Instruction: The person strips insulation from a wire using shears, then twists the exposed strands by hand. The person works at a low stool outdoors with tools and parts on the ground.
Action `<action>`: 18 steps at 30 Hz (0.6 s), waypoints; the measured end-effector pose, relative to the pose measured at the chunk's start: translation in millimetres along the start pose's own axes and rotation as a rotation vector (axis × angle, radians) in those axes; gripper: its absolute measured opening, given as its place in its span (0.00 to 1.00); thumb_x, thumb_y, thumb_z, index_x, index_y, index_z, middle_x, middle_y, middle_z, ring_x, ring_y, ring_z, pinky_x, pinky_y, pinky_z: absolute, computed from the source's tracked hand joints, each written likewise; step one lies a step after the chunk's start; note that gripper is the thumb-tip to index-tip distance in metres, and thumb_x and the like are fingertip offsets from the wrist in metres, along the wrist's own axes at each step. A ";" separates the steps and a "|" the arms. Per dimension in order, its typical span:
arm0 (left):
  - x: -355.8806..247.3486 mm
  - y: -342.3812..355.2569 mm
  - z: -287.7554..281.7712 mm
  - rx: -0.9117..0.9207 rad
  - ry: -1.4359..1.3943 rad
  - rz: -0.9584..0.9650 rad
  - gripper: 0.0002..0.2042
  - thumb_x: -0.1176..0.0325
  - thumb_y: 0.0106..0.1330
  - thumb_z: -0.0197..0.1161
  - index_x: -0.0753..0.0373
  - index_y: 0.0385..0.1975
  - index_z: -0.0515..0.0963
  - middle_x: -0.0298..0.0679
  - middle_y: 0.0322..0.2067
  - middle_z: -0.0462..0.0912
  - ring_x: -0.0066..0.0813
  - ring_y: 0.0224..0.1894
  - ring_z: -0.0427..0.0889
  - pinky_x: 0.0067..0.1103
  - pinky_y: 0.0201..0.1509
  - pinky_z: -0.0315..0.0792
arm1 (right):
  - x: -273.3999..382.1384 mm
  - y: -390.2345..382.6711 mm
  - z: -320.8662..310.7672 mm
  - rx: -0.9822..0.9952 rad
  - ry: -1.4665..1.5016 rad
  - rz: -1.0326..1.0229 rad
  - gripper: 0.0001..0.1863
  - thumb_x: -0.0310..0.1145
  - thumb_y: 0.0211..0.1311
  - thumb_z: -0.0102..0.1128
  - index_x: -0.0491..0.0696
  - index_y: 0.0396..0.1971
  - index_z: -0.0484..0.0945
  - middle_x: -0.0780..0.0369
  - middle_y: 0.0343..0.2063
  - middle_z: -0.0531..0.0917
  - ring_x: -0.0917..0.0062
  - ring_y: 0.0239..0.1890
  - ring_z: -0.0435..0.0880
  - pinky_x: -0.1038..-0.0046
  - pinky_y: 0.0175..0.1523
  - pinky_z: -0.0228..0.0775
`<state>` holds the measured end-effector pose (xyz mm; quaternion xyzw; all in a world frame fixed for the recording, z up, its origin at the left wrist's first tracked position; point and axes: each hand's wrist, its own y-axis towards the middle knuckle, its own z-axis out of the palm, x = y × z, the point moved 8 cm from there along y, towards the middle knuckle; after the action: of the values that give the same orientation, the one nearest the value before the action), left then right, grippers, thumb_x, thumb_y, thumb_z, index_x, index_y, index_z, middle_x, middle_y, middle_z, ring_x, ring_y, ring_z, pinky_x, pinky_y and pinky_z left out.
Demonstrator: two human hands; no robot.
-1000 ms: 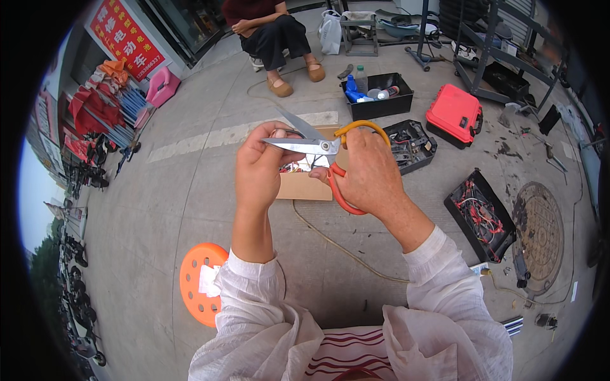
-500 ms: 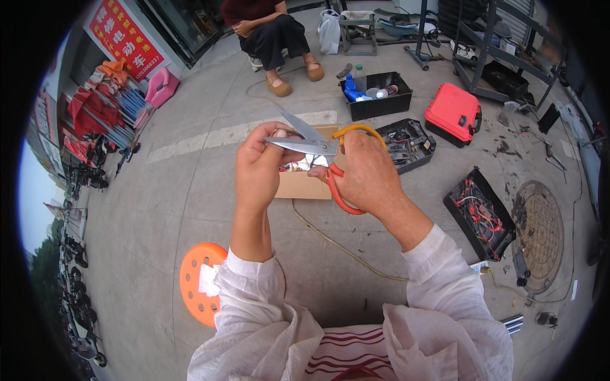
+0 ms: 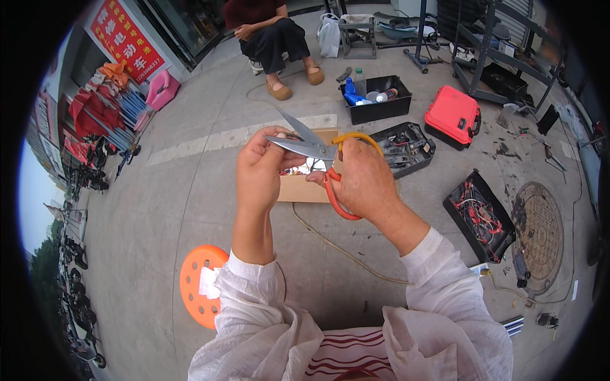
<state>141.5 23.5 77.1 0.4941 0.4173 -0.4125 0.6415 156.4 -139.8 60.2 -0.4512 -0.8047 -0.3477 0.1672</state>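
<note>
My right hand (image 3: 368, 181) grips scissors (image 3: 305, 147) by their handles, one orange-yellow and the other red-orange. The silver blades stand apart and point left, toward my left hand (image 3: 257, 168). My left hand is closed, thumb and fingers pinched together beside the blades. Something thin and dark shows between the blades at its fingertips, too small to name. Below and behind both hands stands an open cardboard box (image 3: 304, 192) with white and coloured contents, partly hidden by the hands and scissors.
An orange round stool (image 3: 196, 279) stands at lower left. To the right are a black tray (image 3: 397, 152), a red case (image 3: 452, 114), a bin of wires (image 3: 480, 216) and a box of bottles (image 3: 379, 112). A cable (image 3: 346, 252) crosses the ground. A person (image 3: 270, 38) sits ahead.
The scissors and both hands sit slightly lower in the picture, as does most of the scene. My grip looks the same, and the blades remain apart.
</note>
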 end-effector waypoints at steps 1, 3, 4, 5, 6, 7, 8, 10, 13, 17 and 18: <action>1.6 0.8 1.2 0.002 -0.008 -0.002 0.07 0.72 0.70 0.52 0.70 0.41 0.73 0.41 0.34 0.81 0.29 0.35 0.84 0.21 0.38 0.82 | -1.8 -0.6 0.0 -0.032 -0.008 -0.019 0.38 0.62 0.41 0.70 0.39 0.31 0.69 0.52 0.26 0.76 0.58 0.34 0.79 0.63 0.38 0.69; 4.0 1.7 4.5 0.007 -0.008 -0.006 0.07 0.73 0.70 0.52 0.70 0.41 0.73 0.41 0.34 0.81 0.29 0.35 0.84 0.21 0.38 0.82 | -4.5 -2.4 -0.5 -0.097 -0.023 -0.058 0.38 0.62 0.41 0.70 0.38 0.31 0.69 0.52 0.26 0.76 0.58 0.34 0.79 0.62 0.38 0.69; 4.2 1.2 4.2 0.004 -0.003 -0.008 0.07 0.73 0.70 0.52 0.70 0.41 0.73 0.41 0.34 0.81 0.29 0.35 0.84 0.21 0.38 0.82 | -3.8 -2.8 -0.7 -0.101 -0.027 -0.059 0.38 0.62 0.41 0.70 0.38 0.31 0.69 0.52 0.26 0.76 0.58 0.34 0.79 0.62 0.38 0.69; 3.5 1.0 4.2 0.005 0.011 -0.009 0.07 0.73 0.70 0.52 0.70 0.41 0.73 0.41 0.34 0.81 0.29 0.35 0.84 0.21 0.38 0.82 | -2.9 -3.2 -1.5 -0.106 -0.030 -0.061 0.38 0.62 0.42 0.70 0.38 0.31 0.69 0.52 0.26 0.76 0.58 0.34 0.79 0.62 0.38 0.69; 2.3 0.7 4.4 0.006 0.025 -0.010 0.07 0.73 0.70 0.52 0.70 0.41 0.73 0.41 0.34 0.81 0.29 0.35 0.84 0.21 0.38 0.82 | -1.9 -3.3 -2.6 -0.110 -0.033 -0.062 0.38 0.62 0.42 0.70 0.38 0.31 0.69 0.52 0.26 0.76 0.58 0.34 0.79 0.62 0.38 0.69; 1.4 0.6 5.2 0.009 0.037 -0.011 0.07 0.73 0.70 0.52 0.70 0.41 0.73 0.41 0.34 0.81 0.29 0.35 0.84 0.21 0.38 0.82 | -0.3 -3.0 -5.1 -0.116 -0.033 -0.059 0.38 0.62 0.42 0.69 0.37 0.30 0.70 0.51 0.25 0.76 0.58 0.33 0.79 0.62 0.38 0.69; 0.9 0.0 5.2 0.004 0.038 -0.007 0.07 0.73 0.70 0.52 0.70 0.41 0.73 0.42 0.34 0.81 0.28 0.34 0.84 0.20 0.38 0.82 | 2.0 -2.5 -7.9 -0.121 -0.032 -0.056 0.39 0.63 0.41 0.69 0.36 0.28 0.71 0.51 0.25 0.77 0.58 0.32 0.79 0.62 0.38 0.70; 0.3 -1.2 5.2 -0.005 0.039 0.000 0.07 0.72 0.71 0.52 0.69 0.41 0.73 0.42 0.35 0.82 0.27 0.33 0.84 0.19 0.39 0.81 | 2.4 -2.2 -9.0 -0.112 -0.038 -0.049 0.39 0.63 0.41 0.69 0.36 0.26 0.72 0.50 0.24 0.77 0.58 0.31 0.79 0.62 0.38 0.70; 3.4 -0.2 3.9 0.002 0.016 -0.001 0.07 0.72 0.71 0.51 0.69 0.41 0.73 0.42 0.34 0.82 0.27 0.33 0.84 0.19 0.39 0.81 | 0.3 -2.1 -6.1 -0.074 -0.048 -0.037 0.39 0.64 0.40 0.69 0.36 0.26 0.72 0.51 0.23 0.77 0.58 0.31 0.80 0.62 0.37 0.70; 4.7 0.7 3.4 0.008 0.012 0.004 0.07 0.72 0.71 0.51 0.69 0.41 0.73 0.42 0.35 0.82 0.27 0.32 0.84 0.20 0.39 0.80 | -2.3 -2.0 -4.3 -0.062 -0.031 -0.026 0.40 0.66 0.41 0.68 0.37 0.25 0.71 0.51 0.23 0.77 0.58 0.30 0.80 0.62 0.37 0.71; 5.3 1.2 3.6 0.011 0.009 0.003 0.07 0.72 0.71 0.51 0.69 0.41 0.73 0.42 0.35 0.82 0.27 0.32 0.84 0.20 0.39 0.80 | -3.3 -2.4 -4.1 -0.065 -0.026 -0.023 0.40 0.66 0.41 0.67 0.37 0.25 0.71 0.51 0.23 0.77 0.58 0.30 0.80 0.62 0.37 0.71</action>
<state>144.8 19.6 73.0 0.5001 0.4172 -0.4115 0.6376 156.0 -145.6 60.2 -0.4514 -0.8003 -0.3698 0.1380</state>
